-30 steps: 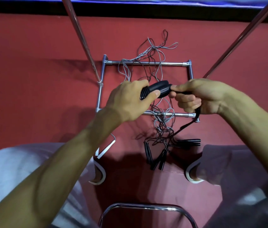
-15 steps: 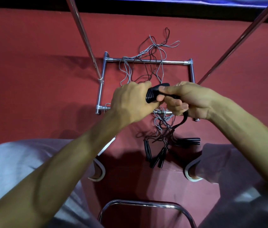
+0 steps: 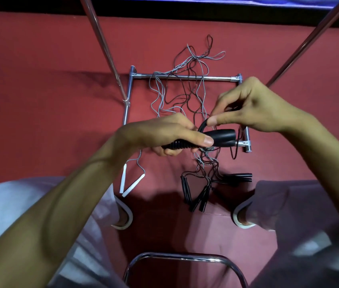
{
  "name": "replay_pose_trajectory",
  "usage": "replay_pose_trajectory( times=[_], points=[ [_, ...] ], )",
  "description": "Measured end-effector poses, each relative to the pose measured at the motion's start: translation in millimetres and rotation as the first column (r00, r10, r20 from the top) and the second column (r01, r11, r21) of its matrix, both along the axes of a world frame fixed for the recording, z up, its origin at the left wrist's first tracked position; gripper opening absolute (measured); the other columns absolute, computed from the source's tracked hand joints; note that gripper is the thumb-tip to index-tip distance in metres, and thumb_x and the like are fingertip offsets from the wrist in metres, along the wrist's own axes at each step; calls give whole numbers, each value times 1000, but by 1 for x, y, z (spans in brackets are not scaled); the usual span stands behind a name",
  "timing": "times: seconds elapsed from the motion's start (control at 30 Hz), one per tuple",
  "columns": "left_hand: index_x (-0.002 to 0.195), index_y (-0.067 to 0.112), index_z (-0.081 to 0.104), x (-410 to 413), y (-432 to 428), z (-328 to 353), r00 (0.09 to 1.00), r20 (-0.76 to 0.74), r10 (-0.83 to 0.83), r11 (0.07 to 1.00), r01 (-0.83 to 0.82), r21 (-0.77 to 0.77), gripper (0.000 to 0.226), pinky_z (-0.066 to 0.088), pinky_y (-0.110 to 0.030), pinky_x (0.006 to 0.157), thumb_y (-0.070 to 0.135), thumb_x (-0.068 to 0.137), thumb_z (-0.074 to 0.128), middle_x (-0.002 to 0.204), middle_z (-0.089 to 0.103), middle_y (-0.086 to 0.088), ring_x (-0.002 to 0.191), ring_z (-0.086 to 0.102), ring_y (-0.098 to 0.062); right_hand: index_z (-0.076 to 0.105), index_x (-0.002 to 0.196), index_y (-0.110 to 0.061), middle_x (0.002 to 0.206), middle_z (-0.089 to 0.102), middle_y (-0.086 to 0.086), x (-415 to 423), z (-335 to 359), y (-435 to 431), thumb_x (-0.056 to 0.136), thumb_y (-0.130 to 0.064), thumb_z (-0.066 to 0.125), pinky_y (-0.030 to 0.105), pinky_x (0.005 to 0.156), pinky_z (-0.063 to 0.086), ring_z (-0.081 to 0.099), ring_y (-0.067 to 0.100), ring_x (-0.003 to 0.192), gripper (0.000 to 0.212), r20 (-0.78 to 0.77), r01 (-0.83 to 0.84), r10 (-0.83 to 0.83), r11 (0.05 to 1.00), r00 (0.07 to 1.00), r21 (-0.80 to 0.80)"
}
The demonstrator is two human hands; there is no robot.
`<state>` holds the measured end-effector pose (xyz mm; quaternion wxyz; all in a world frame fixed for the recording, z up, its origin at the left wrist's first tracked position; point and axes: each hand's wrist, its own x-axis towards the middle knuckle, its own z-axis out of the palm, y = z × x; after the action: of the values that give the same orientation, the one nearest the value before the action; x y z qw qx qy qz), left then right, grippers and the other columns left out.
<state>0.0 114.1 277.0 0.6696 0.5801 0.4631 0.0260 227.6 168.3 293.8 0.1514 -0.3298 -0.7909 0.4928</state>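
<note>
My left hand (image 3: 170,134) grips a black skipping-rope handle (image 3: 220,137) with a ribbed grip, holding it level over the floor. Just above the handle my right hand (image 3: 253,107) pinches the black rope (image 3: 202,124) between thumb and forefinger, where it curves up out of the left hand. Below both hands a tangle of thin grey and black ropes (image 3: 185,88) lies on the red floor (image 3: 39,100), ending in several black handles (image 3: 199,194) and two white handles (image 3: 131,183).
A chrome tube frame (image 3: 185,76) lies flat under the rope tangle, with two slanted chrome poles (image 3: 102,44) rising from it. My knees in light trousers flank the view, and a curved chrome bar (image 3: 183,256) sits at the bottom centre.
The handle has turned from pointing up-right to lying level and lower. My right hand let go of the handle's end, rose, and now pinches the rope above it.
</note>
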Motion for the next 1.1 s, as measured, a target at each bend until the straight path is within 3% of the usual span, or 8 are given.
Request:
replay_pose_trajectory(
  times=[0.2,0.3,0.57,0.63,0.7,0.77,0.9,1.1],
  points=[
    [88,-8,57,-1,-7,16,981,193,2,997,-17,75,60,21,-19,42,50,79,70,42,36,-7,33,25,-14,76,75,-18,66,59,13,-2,-11,3,84,-43,79,25,55,41,50,15,57,27,-209,-61,-17,930,978,-362],
    [73,-6,51,-3,-7,17,973,223,66,982,-103,159,49,20,-21,40,36,88,71,44,35,-9,35,26,-15,69,68,-19,60,40,23,-7,-23,0,82,-53,79,29,50,25,34,21,49,37,-234,-64,-52,885,971,-461],
    [72,14,72,-4,-8,18,928,309,210,911,-300,283,22,19,-23,40,25,91,74,46,36,-4,36,27,-14,54,60,-17,48,34,-1,-36,-41,-10,86,-52,58,27,49,14,28,7,39,44,-176,126,-317,738,932,-663],
    [80,3,69,-4,-8,9,925,223,309,818,-378,433,31,27,-23,44,32,87,81,51,40,4,43,33,-11,51,79,-11,53,30,0,-46,-49,-16,87,-53,59,24,47,12,25,6,39,44,-102,207,-382,685,919,-699],
    [84,13,60,-6,-6,-2,908,101,407,684,-376,625,43,31,-23,50,44,75,87,54,45,12,49,39,-7,42,75,-14,47,28,-3,-53,-58,-23,105,-25,45,17,40,14,23,5,36,32,-65,257,-423,656,904,-710],
    [107,23,54,-4,-7,-5,906,-77,416,629,-226,744,58,33,-29,54,58,71,84,54,49,12,50,45,-7,38,72,-16,43,29,-7,-55,-64,-29,100,-1,27,17,40,15,23,3,34,34,-32,257,-441,580,897,-773],
    [155,44,30,4,-15,-6,898,-256,357,501,47,864,85,39,-31,59,64,81,66,51,46,6,53,50,-19,36,71,-16,44,30,-8,-49,-64,-31,98,1,24,21,46,13,25,2,32,34,40,220,-391,429,920,-876],
    [116,25,70,7,-24,-19,940,-75,333,347,-49,937,43,48,-34,58,56,87,65,57,40,10,55,42,-17,36,69,-17,44,32,-8,-44,-56,-29,99,-1,25,20,45,10,24,1,33,35,135,249,-278,432,951,-867]
  ],
)
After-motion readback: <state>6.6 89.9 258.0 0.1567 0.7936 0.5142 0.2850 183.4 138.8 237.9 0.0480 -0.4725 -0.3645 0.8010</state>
